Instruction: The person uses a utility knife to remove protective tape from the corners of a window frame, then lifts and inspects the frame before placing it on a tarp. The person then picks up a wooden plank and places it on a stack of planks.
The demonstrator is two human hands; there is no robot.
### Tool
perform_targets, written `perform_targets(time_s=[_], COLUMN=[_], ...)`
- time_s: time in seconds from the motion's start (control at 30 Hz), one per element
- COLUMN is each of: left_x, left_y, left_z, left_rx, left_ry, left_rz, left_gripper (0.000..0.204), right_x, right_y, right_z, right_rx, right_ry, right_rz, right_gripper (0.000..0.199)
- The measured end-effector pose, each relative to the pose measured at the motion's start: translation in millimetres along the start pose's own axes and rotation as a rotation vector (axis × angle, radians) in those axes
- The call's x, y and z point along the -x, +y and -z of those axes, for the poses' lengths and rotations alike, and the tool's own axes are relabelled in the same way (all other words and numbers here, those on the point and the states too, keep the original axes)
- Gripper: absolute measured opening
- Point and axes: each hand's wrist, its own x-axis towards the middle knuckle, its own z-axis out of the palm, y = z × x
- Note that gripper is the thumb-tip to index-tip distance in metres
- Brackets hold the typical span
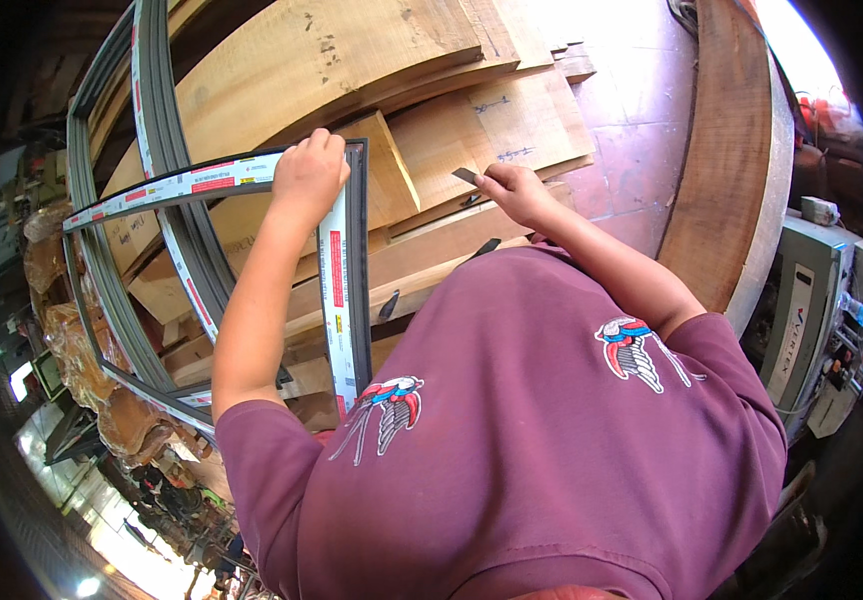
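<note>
Nearest to me is the loose purple cotton shirt [542, 420] I wear, with an embroidered bird on each side. Beyond it, my left hand [312, 172] is curled over the top bar of a dark grey rectangular frame [222, 178], its faces covered in white film with red patches, close to its right corner. The frame stands in front of me on my left; its top bar runs from that corner out to the left, and one side bar drops toward my chest. I cannot tell which pair of sides is longer. My right hand [514, 190] pinches a small, flat, dark grey strip [464, 174]; its long axis slants, the free end pointing left and slightly away.

Below both hands lie stacked pale brown wooden boards [532, 112], uneven at their ends, a few pencil marks on them. Behind the frame, more long grey framing bars [157, 100] lean across the boards. Farther off are a pinkish tiled floor [637, 150], a thick brown wooden slab [727, 150] and, to the right, a grey boxy metal cabinet [807, 290].
</note>
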Motion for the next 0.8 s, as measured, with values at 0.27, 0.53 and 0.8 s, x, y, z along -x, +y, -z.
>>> perform_targets(time_s=[0.27, 0.53, 0.8], left_x=[15, 16, 21], left_y=[5, 12, 15], left_z=[1, -1, -8], left_rx=[0.342, 0.272, 0.226], left_ry=[0.105, 0.128, 0.183], left_rz=[0.241, 0.142, 0.129], left_gripper=[0.013, 0.009, 0.01], right_x=[-2, -10, -11], right_y=[5, -4, -3], right_z=[-4, -6, -5], right_rx=[-0.009, -0.008, 0.011], right_ry=[-0.015, -0.05, -0.028], right_rz=[0.031, 0.028, 0.053], right_gripper=[0.038, 0.039, 0.039])
